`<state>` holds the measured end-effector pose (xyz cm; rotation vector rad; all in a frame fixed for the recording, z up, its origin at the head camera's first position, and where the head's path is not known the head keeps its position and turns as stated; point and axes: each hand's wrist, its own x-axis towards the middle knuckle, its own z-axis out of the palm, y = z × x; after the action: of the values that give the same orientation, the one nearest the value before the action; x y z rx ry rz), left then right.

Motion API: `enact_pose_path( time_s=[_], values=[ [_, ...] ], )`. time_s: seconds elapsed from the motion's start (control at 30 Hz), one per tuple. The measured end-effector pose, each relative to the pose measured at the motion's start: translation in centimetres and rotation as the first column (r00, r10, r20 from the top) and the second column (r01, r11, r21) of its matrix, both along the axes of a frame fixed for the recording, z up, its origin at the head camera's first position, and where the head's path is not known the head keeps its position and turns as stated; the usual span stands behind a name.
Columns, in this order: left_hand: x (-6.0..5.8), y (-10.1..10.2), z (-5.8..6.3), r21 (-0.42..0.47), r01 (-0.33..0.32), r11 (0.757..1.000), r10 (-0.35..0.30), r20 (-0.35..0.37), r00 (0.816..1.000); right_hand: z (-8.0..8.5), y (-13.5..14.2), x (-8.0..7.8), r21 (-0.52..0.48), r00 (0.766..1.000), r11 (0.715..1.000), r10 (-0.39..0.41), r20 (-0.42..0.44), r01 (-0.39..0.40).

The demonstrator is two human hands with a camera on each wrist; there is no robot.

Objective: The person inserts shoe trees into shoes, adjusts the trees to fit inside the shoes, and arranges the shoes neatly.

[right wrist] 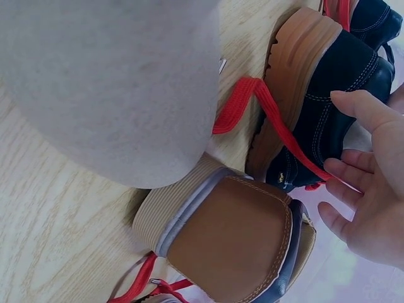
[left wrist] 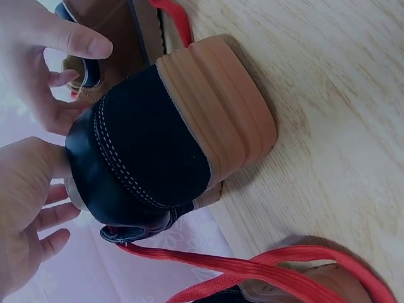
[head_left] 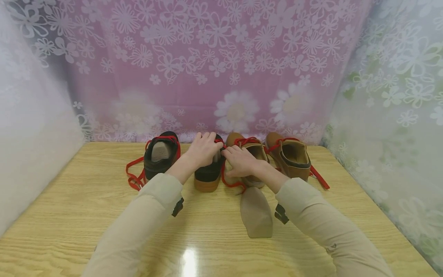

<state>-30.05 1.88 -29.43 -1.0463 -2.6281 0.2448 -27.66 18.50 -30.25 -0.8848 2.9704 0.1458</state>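
My left hand (head_left: 202,150) reaches over the top of a black shoe (head_left: 206,174) with a brown sole, second from the left. In the left wrist view, its thumb side goes behind the shoe's collar, which hides what the tips touch. Beside that shoe, my right hand (head_left: 240,161) spreads over the near side of a brown shoe (head_left: 261,154). The right fingertips touch a red lace (right wrist: 278,123) that runs down from the black shoe; the right thumb stands apart from them. A beige-grey, tongue-shaped piece (head_left: 256,213) lies on the table in front of the brown shoe.
Another black shoe (head_left: 157,163), holding a beige insert (head_left: 160,151), stands at the left with its red lace (head_left: 133,179) trailing. At the far right stands a second brown shoe (head_left: 294,157). All are on a wooden table (head_left: 69,215) before a pink flowered curtain (head_left: 194,84).
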Motion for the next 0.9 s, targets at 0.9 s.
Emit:
enact_pose_path(
  time_s=[0.9],
  values=[
    [-0.76, 0.57, 0.06, -0.012, 0.009, 1.000, -0.009, 0.049, 0.999, -0.11, 0.08, -0.22, -0.001, 1.000, 1.000, 0.008, -0.008, -0.008]
  ],
)
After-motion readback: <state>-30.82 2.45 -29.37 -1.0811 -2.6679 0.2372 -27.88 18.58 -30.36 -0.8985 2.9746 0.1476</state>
